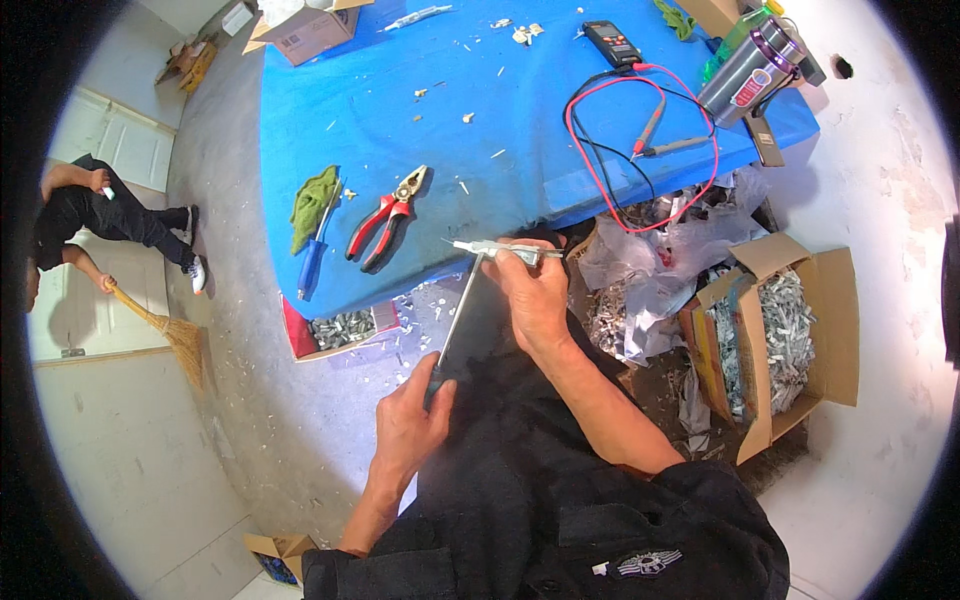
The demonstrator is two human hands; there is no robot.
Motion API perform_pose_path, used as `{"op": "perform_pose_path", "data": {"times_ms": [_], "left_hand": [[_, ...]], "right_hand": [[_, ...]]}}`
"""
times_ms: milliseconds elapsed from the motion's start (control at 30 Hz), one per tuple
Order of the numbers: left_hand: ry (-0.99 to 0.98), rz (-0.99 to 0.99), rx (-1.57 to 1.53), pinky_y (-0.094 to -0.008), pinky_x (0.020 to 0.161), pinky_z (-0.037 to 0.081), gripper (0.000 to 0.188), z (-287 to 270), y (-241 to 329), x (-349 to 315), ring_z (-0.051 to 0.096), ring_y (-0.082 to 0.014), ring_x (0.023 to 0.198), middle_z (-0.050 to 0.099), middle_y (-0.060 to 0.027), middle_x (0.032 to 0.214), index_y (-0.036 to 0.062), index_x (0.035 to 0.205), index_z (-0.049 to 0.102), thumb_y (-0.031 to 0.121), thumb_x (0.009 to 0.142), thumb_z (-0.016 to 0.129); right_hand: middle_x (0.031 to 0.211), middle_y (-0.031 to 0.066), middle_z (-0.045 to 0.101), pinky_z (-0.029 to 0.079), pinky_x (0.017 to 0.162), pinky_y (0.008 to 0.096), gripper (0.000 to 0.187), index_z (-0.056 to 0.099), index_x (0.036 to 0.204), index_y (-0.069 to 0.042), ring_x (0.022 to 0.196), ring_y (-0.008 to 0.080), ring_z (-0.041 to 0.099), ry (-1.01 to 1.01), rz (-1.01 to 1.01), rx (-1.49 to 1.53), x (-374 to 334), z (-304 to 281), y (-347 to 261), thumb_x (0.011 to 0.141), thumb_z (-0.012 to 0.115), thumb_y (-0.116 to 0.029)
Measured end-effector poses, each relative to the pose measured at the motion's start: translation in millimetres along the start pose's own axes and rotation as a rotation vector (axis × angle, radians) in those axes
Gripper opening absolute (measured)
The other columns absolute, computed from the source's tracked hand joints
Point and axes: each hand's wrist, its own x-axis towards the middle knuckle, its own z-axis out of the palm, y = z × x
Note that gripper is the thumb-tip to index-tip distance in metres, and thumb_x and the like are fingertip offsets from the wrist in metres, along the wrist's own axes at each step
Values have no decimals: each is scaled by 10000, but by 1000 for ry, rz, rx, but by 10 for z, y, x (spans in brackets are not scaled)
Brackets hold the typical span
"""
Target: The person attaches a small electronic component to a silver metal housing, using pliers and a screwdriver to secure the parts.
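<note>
My left hand point(408, 430) is closed round the dark handle of a screwdriver point(460, 314). Its long thin shaft points up toward my right hand point(536, 300). Between the fingers of my right hand is a small whitish-silver part point(482, 247) with a narrow pointed end, over the table's front edge. The screwdriver's tip meets this part or lies right beside it; I cannot tell which. Combination pliers point(388, 220) with red and black grips lie to the left on the blue table cover point(480, 150). Beside them are a blue-handled screwdriver point(313, 262) and a green cloth point(314, 208).
A multimeter point(611, 44) with red and black leads, a thermos flask point(752, 76) and a phone point(765, 140) occupy the table's right. Below stand a carton point(836, 330) of small metal parts and plastic bags point(690, 255). Far left, another person point(120, 200) holds a broom point(180, 340).
</note>
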Motion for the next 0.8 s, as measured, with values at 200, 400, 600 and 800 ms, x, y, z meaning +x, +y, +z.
{"op": "perform_pose_path", "data": {"times_ms": [200,400,600,800], "left_hand": [[-9,12,7,-395,609,530,363,-12,14,19,708,-332,661,682,-193,779,-9,1291,639,106,955,715],[-1,17,68,-420,614,538,368,-28,81,30,724,-377,691,700,-209,805,-7,1293,633,120,960,719],[-20,-60,53,-406,601,535,348,67,261,48,717,-327,654,690,-179,749,3,1303,631,141,989,686],[-260,-316,-371,-265,535,463,335,-264,183,165,595,-76,594,638,-3,682,24,1315,659,193,1029,617]], "right_hand": [[1160,130,657,637,866,335,238,547,1153,15,990,180,688,-10,-28,-18,-11,12,9,974,698,-26],[1096,116,687,598,835,308,232,551,1146,13,939,160,690,-49,-136,-120,-26,5,48,970,695,-28],[1035,100,690,550,813,274,207,553,1122,20,893,130,666,-30,-197,-218,-39,19,82,975,685,-39],[1038,92,689,540,816,278,204,552,1125,16,912,114,646,-97,-264,-241,-22,-45,22,980,681,-46]]}}
